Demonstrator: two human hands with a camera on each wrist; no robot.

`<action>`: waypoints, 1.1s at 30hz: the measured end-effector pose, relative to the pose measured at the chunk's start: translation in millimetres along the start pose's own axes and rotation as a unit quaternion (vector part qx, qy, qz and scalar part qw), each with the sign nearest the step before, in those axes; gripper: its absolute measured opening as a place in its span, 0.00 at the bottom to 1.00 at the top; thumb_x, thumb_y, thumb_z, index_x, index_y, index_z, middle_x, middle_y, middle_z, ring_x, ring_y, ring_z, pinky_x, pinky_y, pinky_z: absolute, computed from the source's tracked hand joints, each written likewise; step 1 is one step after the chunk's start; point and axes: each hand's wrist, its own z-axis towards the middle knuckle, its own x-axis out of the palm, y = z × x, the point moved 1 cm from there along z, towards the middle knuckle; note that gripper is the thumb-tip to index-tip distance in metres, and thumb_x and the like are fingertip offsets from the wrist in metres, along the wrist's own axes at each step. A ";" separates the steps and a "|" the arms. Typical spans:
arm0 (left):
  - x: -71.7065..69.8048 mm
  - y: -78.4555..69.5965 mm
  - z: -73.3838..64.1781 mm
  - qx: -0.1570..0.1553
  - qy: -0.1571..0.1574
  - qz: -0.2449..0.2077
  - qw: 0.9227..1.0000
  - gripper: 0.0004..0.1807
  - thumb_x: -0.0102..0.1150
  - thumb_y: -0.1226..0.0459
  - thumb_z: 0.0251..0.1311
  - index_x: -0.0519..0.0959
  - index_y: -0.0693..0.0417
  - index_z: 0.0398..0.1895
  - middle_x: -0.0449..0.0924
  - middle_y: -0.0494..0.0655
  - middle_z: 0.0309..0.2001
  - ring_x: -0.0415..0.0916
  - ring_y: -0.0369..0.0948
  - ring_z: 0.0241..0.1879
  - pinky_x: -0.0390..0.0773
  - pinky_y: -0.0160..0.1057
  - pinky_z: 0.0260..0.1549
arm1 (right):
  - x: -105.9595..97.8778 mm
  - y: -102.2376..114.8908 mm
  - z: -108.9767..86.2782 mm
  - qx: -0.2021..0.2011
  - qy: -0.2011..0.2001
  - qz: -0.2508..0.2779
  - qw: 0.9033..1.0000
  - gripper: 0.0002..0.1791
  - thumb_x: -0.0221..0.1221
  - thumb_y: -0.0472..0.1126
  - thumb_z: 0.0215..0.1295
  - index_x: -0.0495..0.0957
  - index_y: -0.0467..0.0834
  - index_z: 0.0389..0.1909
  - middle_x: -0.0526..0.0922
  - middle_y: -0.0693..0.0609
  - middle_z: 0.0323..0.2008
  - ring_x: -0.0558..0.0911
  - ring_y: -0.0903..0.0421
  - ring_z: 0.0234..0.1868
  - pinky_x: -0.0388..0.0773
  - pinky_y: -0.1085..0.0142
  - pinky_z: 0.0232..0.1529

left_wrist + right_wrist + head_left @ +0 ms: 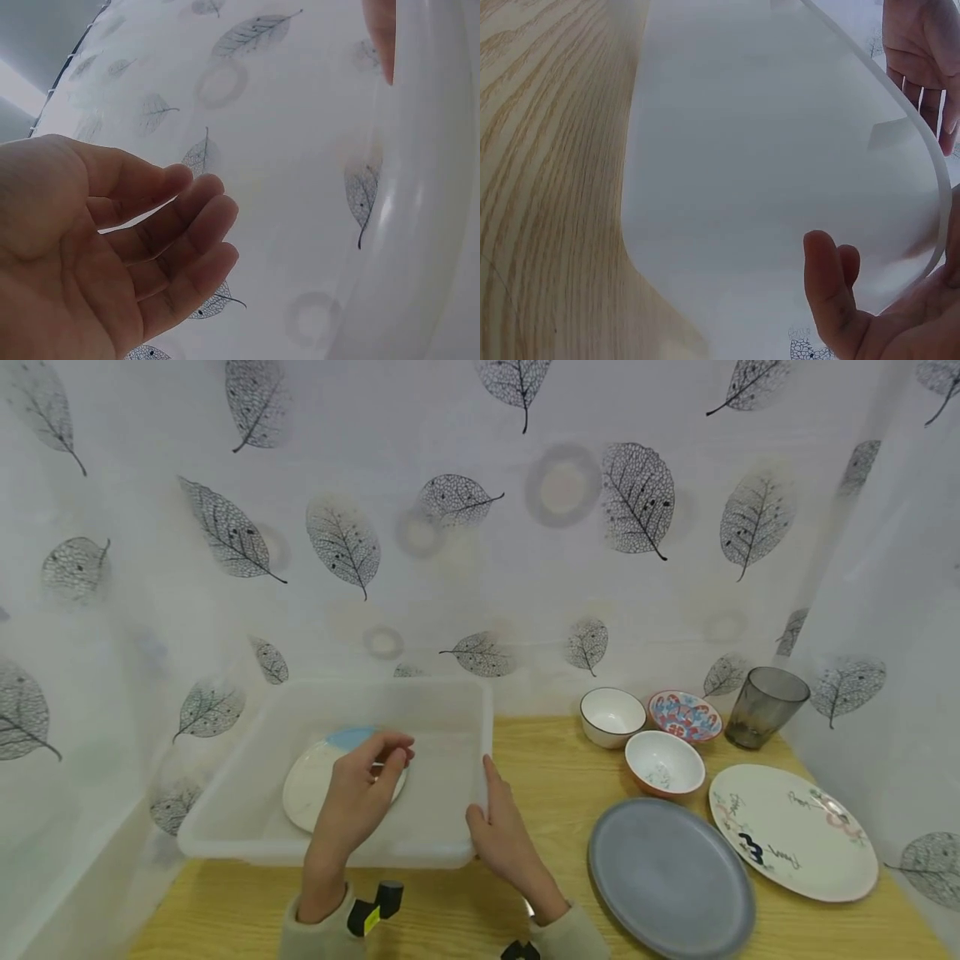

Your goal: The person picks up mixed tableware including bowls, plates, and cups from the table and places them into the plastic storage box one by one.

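Note:
A translucent white plastic bin [442,852] is at the left of the table, with a round white plate [307,785] lying in it. The plate has a light blue patch at its far edge. Above that plate my left hand [360,789] hovers with bent, relaxed fingers and partly hides it; in the left wrist view the left hand [120,240] holds nothing. My right hand [506,835] grips the bin's right rim near the front corner. From the right wrist, curled fingers [825,285] show beside the bin's pale wall [765,165].
To the right are a grey plate [671,877], an oval floral plate [795,835], a black-rimmed white bowl [612,714], a white bowl with orange outside [663,764], a red-and-blue patterned bowl [684,717] and a smoky cup [765,706]. A leaf-print curtain [480,568] surrounds the wooden table [540,760].

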 end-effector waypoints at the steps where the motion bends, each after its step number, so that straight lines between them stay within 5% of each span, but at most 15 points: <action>1: 0.0 -0.4 -0.3 0.000 0.000 0.001 1.000 0.09 0.52 0.70 0.71 0.81 0.54 0.47 0.84 0.44 0.39 0.81 0.39 0.38 0.80 0.34 0.33 | -0.5 0.2 -0.5 -0.001 0.000 -0.003 1.000 0.38 0.44 0.31 0.67 0.44 0.33 0.77 0.56 0.29 0.71 0.62 0.37 0.69 0.59 0.40 0.68; 10: -0.4 -1.9 -2.1 -0.001 -0.004 0.009 1.000 0.09 0.53 0.69 0.71 0.82 0.55 0.47 0.85 0.44 0.39 0.81 0.40 0.38 0.80 0.34 0.33 | -6.6 5.6 -7.7 0.018 0.012 -0.030 0.999 0.37 0.47 0.39 0.75 0.43 0.35 0.78 0.57 0.29 0.70 0.65 0.36 0.67 0.63 0.39 0.65; 25: -3.2 -3.6 -5.6 -0.010 0.005 0.024 1.000 0.10 0.54 0.70 0.70 0.81 0.56 0.49 0.85 0.45 0.39 0.81 0.39 0.39 0.80 0.35 0.34 | -24.1 24.4 -25.4 0.027 -0.001 -0.165 0.986 0.38 0.46 0.52 0.78 0.42 0.43 0.79 0.58 0.32 0.72 0.72 0.31 0.62 0.71 0.37 0.57; 33: -3.3 -4.9 -5.6 0.001 0.011 0.017 1.000 0.10 0.53 0.70 0.70 0.81 0.56 0.49 0.85 0.45 0.39 0.81 0.43 0.39 0.80 0.35 0.34 | -42.5 40.4 -34.3 0.021 -0.012 -0.208 0.978 0.38 0.48 0.51 0.77 0.44 0.45 0.79 0.58 0.36 0.73 0.82 0.36 0.49 0.77 0.42 0.50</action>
